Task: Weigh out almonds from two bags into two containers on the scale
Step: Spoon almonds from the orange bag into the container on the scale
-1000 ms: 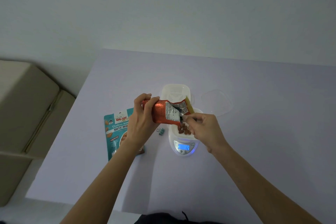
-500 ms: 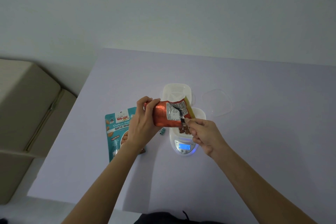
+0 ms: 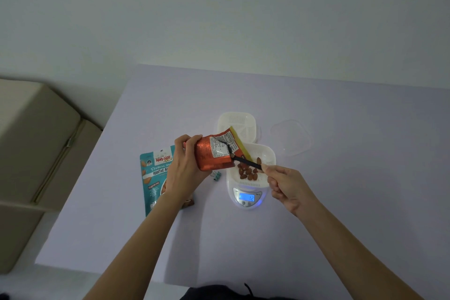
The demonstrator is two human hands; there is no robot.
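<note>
Over the scale, the right hand has pulled back toward the person since a moment ago, and now the thin black spoon shows its whole length, pinched tight at the handle end between fingers and thumb. Its far end reaches to the mouth of the orange bag, which the left hand still holds on its side, fingers wrapped firmly around the bottom end. The bag's open end hangs over the white container that sits on the scale, with a little pile of almonds inside. The small blue screen still reads 12, same as before. A second white container touches the far edge of the first one, and a clear lid lies just beside them on the right. The teal almond bag lies flat near the left edge of the table, partly under the left wrist, and a small green clip rests between it and the scale. Lots of bare table is open on the right side and near the front edge. A tan box stands past the left edge.
</note>
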